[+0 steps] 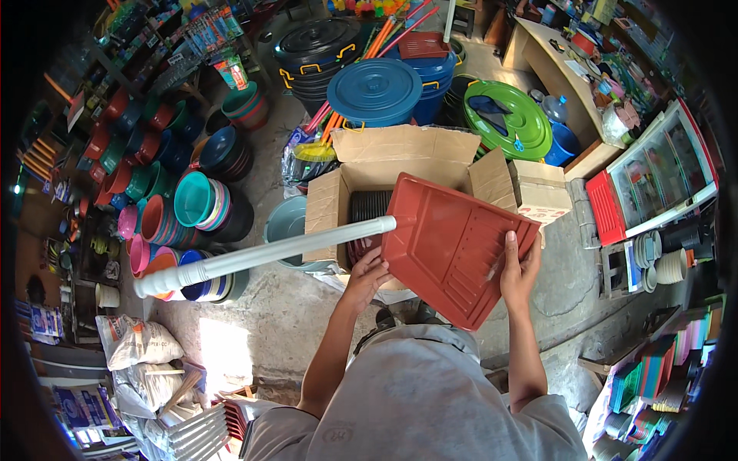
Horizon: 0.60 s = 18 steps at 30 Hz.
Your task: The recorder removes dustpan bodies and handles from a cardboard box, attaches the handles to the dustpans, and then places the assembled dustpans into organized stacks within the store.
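Both my hands hold a reddish-brown dustpan (450, 246) up in front of my body, its hollow side facing me. A long pale grey handle (269, 257) runs from its left end out toward the left. My left hand (367, 280) grips the pan's left edge, just below where the handle joins. Along the right rim, my right hand (520, 269) has its thumb on the inner face and its other fingers around the edge. Behind the pan stands an open cardboard box (407, 146) with dark ribbed items (370, 205) inside, partly hidden by the dustpan.
Stacked buckets and basins (204, 200) crowd the left. Beyond the box are large lidded tubs (374, 92), a green lid (507, 119) and coloured poles (377, 38). A glass display case (661, 173) stands at right. White sacks (138, 342) lie at lower left.
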{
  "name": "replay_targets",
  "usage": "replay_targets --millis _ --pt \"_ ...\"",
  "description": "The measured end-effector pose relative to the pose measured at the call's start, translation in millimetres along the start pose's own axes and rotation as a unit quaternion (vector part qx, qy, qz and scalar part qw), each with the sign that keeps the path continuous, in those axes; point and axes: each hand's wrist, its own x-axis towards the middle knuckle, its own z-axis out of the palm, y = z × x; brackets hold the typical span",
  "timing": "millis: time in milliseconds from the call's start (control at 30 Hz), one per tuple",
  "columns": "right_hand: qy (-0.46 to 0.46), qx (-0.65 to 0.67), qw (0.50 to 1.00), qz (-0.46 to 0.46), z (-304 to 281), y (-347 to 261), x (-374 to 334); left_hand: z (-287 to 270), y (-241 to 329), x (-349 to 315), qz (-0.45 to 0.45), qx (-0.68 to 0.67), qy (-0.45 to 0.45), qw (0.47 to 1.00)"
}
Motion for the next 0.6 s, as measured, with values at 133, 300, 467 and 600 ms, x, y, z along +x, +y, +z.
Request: replay_targets --millis 133,300,467,600 --pt "0.049 0.051 0.997 0.031 5 44 0 22 21 -4 -0.055 -0.091 0.016 0.994" --pt "0.092 0.099 0.989 0.054 36 54 -19 48 -2 -10 -0.128 -0.104 0.003 0.986" --pt "0.104 0.147 0.980 0.087 55 66 -39 45 -30 -17 -0.127 -0.137 0.032 0.982" --pt "0.057 0.152 0.980 0.116 46 93 -44 25 -26 -22 -0.081 -0.055 0.054 0.994"
